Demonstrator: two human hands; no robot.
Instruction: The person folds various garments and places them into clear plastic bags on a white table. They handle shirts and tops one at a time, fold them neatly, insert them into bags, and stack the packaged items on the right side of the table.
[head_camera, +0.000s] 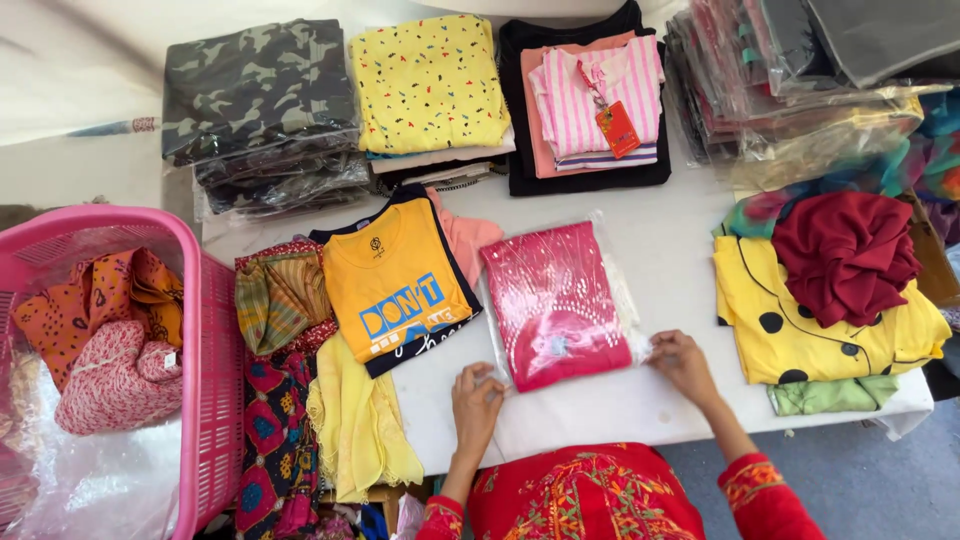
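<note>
Head view: your left hand (476, 405) and right hand (683, 362) pinched the near corners of a pink garment in a clear plastic bag (556, 303), fingers curled shut on the film, the packet lying flat on the white table (660, 250). It looked already bagged, its near edge apparently left to smooth or seal. Just left lay an orange T-shirt (393, 282), right a yellow dotted top (800, 330), and a pink basket (210, 380) held loose cloth. Farther back sat folded stacks, a camouflage pile (258, 90) among them.

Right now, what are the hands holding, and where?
Both hands, left and right, pinch the clear bag around the pink garment at its near corners.
</note>
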